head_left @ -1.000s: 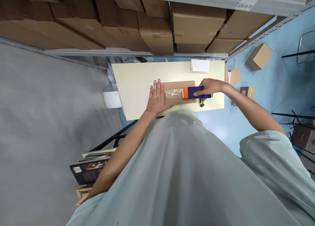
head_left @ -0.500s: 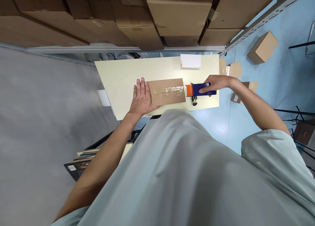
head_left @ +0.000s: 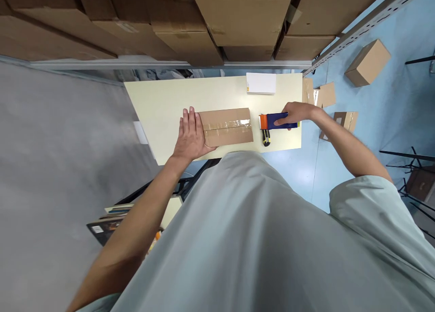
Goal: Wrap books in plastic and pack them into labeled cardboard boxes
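A small cardboard box (head_left: 224, 134) lies on the pale yellow table (head_left: 163, 117), clear tape running along its top seam. My left hand (head_left: 190, 137) rests flat at the box's left end, fingers straight and thumb along the near edge. To the right of the box, my right hand (head_left: 292, 114) is wrapped around a dark blue tape dispenser (head_left: 276, 120) with an orange front end, which points at the box across a short gap. Beside the dispenser's front lies a black and yellow utility knife (head_left: 266, 138), partly covered by it.
A white box (head_left: 261, 83) sits at the table's far edge. Above it, a shelf (head_left: 163, 64) carries several large cardboard boxes (head_left: 244, 17). More cardboard boxes (head_left: 367, 63) are on the blue floor to the right. A grey wall or partition (head_left: 68, 167) stands at the left.
The tape dispenser in my right hand has drawn slightly away from the box, widening the gap. My left hand stays against the box. The whole view has shifted a little.
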Demonstrator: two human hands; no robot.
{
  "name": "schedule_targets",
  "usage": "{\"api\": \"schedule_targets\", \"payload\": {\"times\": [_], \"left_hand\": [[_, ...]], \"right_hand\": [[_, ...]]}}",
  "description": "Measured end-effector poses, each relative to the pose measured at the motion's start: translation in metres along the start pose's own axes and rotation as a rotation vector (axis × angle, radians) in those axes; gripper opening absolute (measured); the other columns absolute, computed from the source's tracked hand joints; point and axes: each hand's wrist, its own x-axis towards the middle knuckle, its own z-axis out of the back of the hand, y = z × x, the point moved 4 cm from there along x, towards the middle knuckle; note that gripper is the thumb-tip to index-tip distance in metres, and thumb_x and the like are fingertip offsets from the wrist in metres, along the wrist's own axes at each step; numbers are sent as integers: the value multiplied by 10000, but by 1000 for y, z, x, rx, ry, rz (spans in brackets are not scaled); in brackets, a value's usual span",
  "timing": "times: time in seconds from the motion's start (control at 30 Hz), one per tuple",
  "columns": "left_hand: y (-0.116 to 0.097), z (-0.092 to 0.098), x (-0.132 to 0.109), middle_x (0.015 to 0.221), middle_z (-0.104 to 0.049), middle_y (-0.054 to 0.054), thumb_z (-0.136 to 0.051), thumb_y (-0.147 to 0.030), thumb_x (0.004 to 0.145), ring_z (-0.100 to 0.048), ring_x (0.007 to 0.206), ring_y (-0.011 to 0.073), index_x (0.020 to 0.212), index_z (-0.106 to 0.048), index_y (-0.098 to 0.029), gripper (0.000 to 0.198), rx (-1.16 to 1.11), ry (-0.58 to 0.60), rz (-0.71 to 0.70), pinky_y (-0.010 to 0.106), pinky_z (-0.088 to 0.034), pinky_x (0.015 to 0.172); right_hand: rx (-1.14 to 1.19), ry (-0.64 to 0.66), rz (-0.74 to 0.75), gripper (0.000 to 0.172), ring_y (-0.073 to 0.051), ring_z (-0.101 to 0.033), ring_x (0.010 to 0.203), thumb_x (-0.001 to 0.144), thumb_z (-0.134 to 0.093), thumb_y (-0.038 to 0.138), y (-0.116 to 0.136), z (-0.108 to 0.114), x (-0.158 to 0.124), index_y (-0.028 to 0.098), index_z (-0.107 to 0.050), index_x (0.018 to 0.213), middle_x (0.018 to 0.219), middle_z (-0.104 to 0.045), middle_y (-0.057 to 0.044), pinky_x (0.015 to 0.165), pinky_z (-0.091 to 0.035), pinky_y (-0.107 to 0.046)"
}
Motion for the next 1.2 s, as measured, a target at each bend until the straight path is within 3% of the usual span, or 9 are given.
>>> {"api": "schedule_targets", "payload": {"times": [0.17, 0.3, 0.57, 0.67, 0.77, 0.9, 1.03, 1.2], "left_hand": [[-2, 1, 0, 1886, -113, 409, -748, -967, 766, 11, 1784, 595, 1809, -236, 46, 1541, 9, 1, -3, 787, -19, 1418], [-1, 1, 0, 1883, -110, 416, -760, -950, 773, 4, 1782, 602, 1812, -222, 45, 1537, 35, 12, -11, 800, -31, 1412], [-3, 2, 2, 1884, -105, 417, -730, -1000, 755, 34, 1786, 590, 1805, -220, 53, 1572, 26, 20, -14, 788, -18, 1418], [-4, 2, 1, 1883, -101, 418, -654, -1056, 746, 52, 1786, 584, 1794, -210, 92, 1617, 17, 9, -17, 759, 20, 1429], [-4, 2, 1, 1880, -113, 420, -666, -1060, 722, 49, 1787, 579, 1785, -234, 104, 1634, 0, 6, -17, 741, 18, 1438], [-3, 2, 2, 1888, -139, 397, -764, -997, 712, 29, 1791, 574, 1797, -284, 32, 1571, -29, -5, -8, 769, -14, 1429], [-3, 1, 2, 1890, -125, 398, -804, -963, 720, 44, 1793, 564, 1808, -270, 21, 1561, -46, -23, -14, 757, -3, 1431], [-7, 1, -7, 1902, -91, 381, -878, -932, 683, 70, 1795, 544, 1825, -231, 8, 1615, -73, -16, -9, 733, 42, 1436]], "right_hand": [[-58, -75, -42, 556, -320, -778, 875, 936, -812, 709, 31, -12, 12, 157, -866, 981, 850, -829, -132, 814, -598, -416], [-124, -172, -60, 487, -342, -793, 907, 961, -829, 586, 57, -15, 11, 127, -850, 1121, 878, -821, -147, 856, -613, -432], [-261, -318, -109, 443, -405, -786, 1141, 1004, -761, 435, 74, -29, 23, 104, -805, 1295, 1189, -827, -233, 953, -610, -462], [-246, -358, -173, 399, -420, -768, 1219, 1042, -705, 368, 64, -44, 35, 94, -800, 1315, 1269, -814, -269, 1034, -591, -504], [-184, -428, -226, 466, -442, -756, 1250, 1095, -630, 434, 41, -52, 42, 85, -780, 1366, 1318, -799, -299, 1088, -568, -551], [-67, -683, -287, 549, -451, -745, 1262, 1119, -588, 493, -5, -65, 48, 32, -759, 1363, 1257, -811, -311, 1272, -399, -624], [-32, -764, -308, 559, -397, -730, 1262, 1145, -506, 432, -41, -98, 62, -23, -718, 1392, 1279, -804, -326, 1355, -285, -599], [68, -901, -350, 536, -364, -649, 1444, 1114, -518, 293, -41, -131, 59, -34, -631, 1523, 1492, -719, -342, 1392, -299, -555]]}}
